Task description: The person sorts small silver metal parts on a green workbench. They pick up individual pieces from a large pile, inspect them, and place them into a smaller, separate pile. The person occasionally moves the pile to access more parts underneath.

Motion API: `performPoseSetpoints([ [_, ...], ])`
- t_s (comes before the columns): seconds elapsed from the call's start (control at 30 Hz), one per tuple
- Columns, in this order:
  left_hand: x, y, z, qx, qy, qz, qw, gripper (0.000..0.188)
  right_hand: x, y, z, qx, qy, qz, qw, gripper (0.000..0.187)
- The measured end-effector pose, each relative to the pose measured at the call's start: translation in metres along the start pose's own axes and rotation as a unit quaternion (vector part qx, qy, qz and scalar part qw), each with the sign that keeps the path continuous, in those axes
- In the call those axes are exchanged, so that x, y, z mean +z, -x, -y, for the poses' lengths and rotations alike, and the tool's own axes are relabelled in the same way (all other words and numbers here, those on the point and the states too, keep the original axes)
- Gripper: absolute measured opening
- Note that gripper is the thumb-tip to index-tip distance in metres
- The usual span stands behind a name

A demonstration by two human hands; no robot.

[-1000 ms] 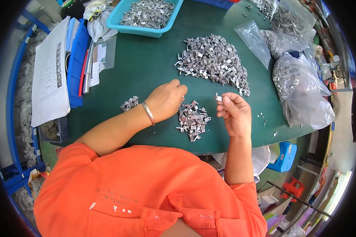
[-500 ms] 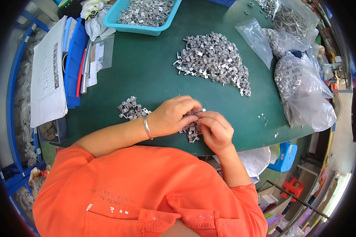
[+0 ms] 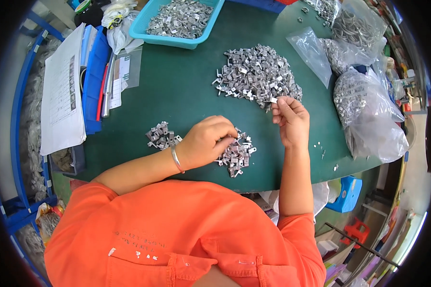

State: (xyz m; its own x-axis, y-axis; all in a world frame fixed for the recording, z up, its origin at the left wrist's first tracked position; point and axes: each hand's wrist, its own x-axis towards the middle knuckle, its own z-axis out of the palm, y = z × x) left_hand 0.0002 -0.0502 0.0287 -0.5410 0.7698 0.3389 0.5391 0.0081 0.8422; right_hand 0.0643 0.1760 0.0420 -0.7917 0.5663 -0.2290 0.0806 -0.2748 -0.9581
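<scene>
My right hand [image 3: 290,114] is at the near edge of the large pile of small metal brackets [image 3: 256,71], its fingers pinched on one shiny metal bracket [image 3: 273,100]. Over the left side of a smaller pile of brackets [image 3: 237,155], close in front of me, is my left hand [image 3: 209,138]. Its thumb and fingertips are curled together, and whatever they hold is hidden. A third small heap of brackets [image 3: 162,135] lies to the left, beyond my left forearm.
A turquoise basket [image 3: 192,43] of metal parts stands at the back. Clear plastic bags of parts [image 3: 352,91] crowd the right side. At left are a blue file holder [image 3: 92,91] and printed sheets [image 3: 62,91]. Tiny scraps [image 3: 335,167] lie near the right edge of the green table [image 3: 177,86].
My hands were together over the small near pile. The right one has moved away to the right and far, to the large pile, and pinches a bracket there; the left stays nearly in place.
</scene>
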Motion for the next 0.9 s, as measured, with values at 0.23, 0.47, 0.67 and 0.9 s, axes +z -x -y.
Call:
performPoseSetpoints([
  [0.23,0.003,-0.010,-0.017,-0.232,0.317,0.027,0.919,0.023,0.007,0.047,0.003,0.011,-0.086,0.089,0.992,0.010],
  [0.47,-0.004,-0.002,-0.007,0.011,0.044,0.025,0.999,0.017,0.004,0.055,-0.002,-0.244,0.321,0.142,0.904,0.010],
  [0.67,0.010,0.000,0.000,0.084,-0.040,0.051,0.994,0.012,0.009,-0.002,-0.012,-0.373,0.463,-0.036,0.803,0.009],
  [0.9,-0.004,-0.001,-0.010,-0.095,0.081,-0.014,0.992,0.012,0.003,0.009,-0.003,0.031,0.020,0.028,0.999,0.012],
])
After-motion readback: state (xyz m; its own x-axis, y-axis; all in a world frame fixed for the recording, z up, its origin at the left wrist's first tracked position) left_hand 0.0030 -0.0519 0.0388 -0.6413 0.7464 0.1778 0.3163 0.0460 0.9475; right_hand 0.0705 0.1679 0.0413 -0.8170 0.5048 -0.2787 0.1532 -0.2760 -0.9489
